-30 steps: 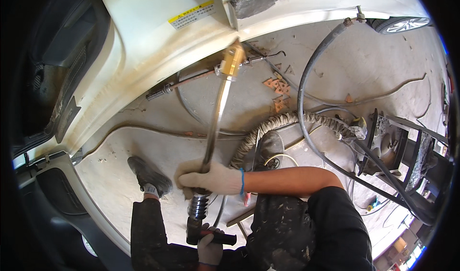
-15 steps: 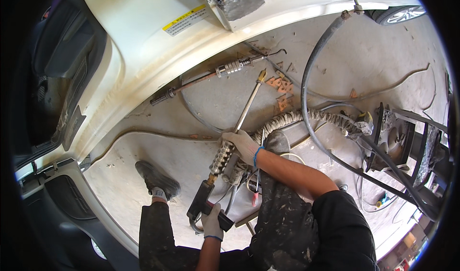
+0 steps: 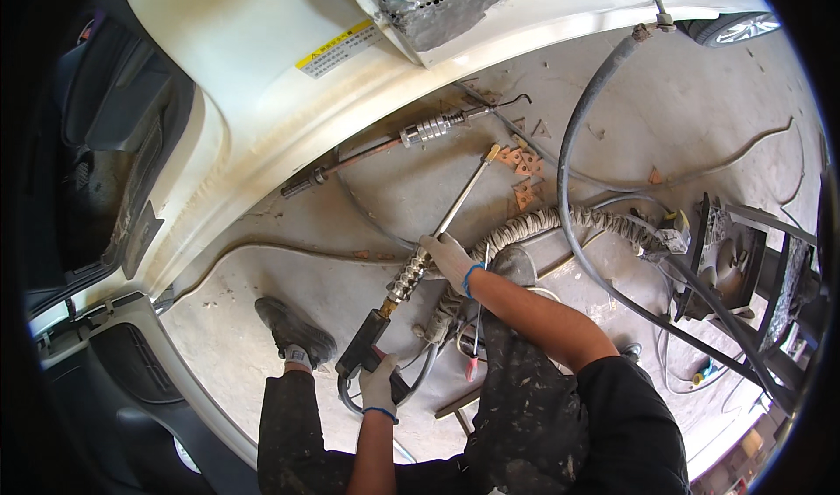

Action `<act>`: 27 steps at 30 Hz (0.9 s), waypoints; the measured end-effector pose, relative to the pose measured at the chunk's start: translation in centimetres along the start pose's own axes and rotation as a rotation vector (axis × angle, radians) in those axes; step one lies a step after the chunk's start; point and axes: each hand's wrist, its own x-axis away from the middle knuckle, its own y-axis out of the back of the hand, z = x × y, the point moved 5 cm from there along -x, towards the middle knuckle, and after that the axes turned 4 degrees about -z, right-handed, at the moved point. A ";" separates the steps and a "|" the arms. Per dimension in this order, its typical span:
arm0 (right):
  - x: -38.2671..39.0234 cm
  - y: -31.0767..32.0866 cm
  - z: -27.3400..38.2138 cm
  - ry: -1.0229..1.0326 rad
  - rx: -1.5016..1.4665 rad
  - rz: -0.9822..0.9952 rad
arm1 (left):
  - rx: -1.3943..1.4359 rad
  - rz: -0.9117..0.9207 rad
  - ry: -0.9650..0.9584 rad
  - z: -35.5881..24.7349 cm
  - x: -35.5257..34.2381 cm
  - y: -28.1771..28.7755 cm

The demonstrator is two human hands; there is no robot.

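Observation:
My left hand, in a pale glove, is closed on the black pistol grip of a slide-hammer dent puller. My right hand, gloved too, wraps the tool at the upper end of its ribbed chrome weight. From there the bare rod slants up and away to a brass-coloured tip, close beside a pile of copper-coloured triangular pieces on the floor. A cable loops from the grip. Farther off, a second slide hammer with a hooked end lies along the car sill.
A white car body with an open door stands at the left and far side. A thick grey cable hangs across the right. A wrapped cable bundle leads to a metal frame. A red-handled screwdriver is near my leg.
The tool's grip end and my left hand have shifted slightly up and left. The tip has moved right, closer to the copper pieces. The whole view has also shifted a little.

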 end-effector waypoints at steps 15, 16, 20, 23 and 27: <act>0.9 4.9 -1.3 0.279 0.326 0.092 | -0.254 0.004 -0.316 -2.7 -9.6 -1.6; 1.7 6.3 -1.2 0.385 0.502 0.018 | -0.273 0.047 -0.411 -3.6 -10.8 -2.3; 6.9 10.1 0.4 0.482 1.008 -0.151 | -0.507 -0.002 -0.584 -5.1 -15.7 -2.9; 8.0 13.3 -2.6 0.367 1.192 -0.216 | -0.475 -0.010 -0.637 -5.5 -17.3 -3.9; 7.1 15.5 -5.6 0.216 1.308 -0.208 | -0.459 0.008 -0.651 -4.7 -18.6 -4.6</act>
